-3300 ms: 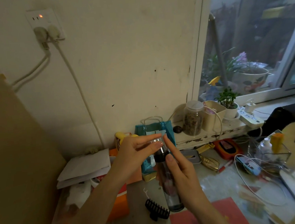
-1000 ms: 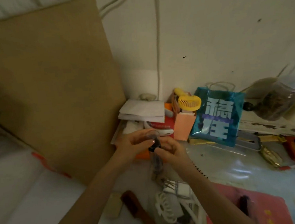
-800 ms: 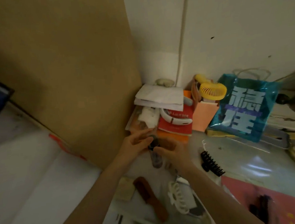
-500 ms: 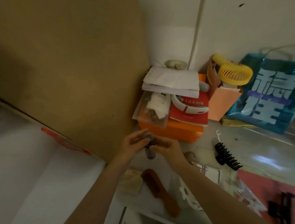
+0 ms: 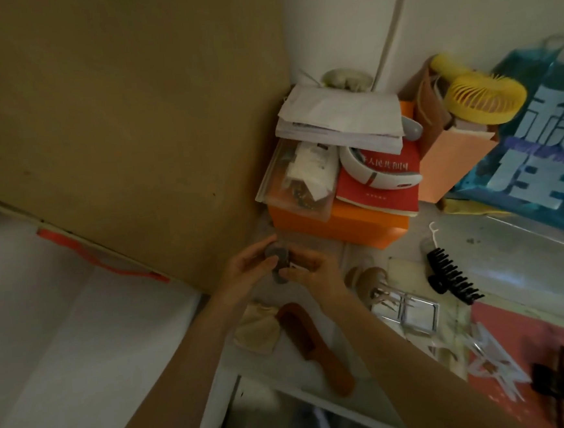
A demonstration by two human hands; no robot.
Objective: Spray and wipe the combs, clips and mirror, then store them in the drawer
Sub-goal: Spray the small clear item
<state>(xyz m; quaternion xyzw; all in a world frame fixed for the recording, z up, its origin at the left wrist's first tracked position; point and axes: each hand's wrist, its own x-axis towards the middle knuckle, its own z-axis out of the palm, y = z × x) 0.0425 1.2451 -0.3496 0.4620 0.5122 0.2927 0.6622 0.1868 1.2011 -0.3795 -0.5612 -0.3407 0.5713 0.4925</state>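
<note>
Hands meet over the back-left corner of the bench [image 5: 514,263]: the left hand [image 5: 244,267] and the right hand [image 5: 315,272] both curl their fingers round a small dark spray bottle [image 5: 280,259], seen almost end-on, the left at its top and the right along its body. Both forearms reach up from the lower edge, converging.

Just below the hands a brown comb [image 5: 309,343] lies on the bench beside a small beige cloth pouch [image 5: 257,329]. Right of the right wrist lie a tan claw clip [image 5: 367,281] and a folding mirror [image 5: 405,314], opened flat. A black claw clip [image 5: 451,278] lies farther right, apart from the mirror, and a white star-shaped clip [image 5: 494,362] lies on a pink mat [image 5: 552,327]. Behind the hands an orange box [image 5: 335,226] carries a red book [image 5: 379,186] and papers [image 5: 337,118]; a yellow fan [image 5: 484,100] and blue bag [image 5: 539,159] stand near the pale wall. A brown board [image 5: 115,125] leans at the left.
</note>
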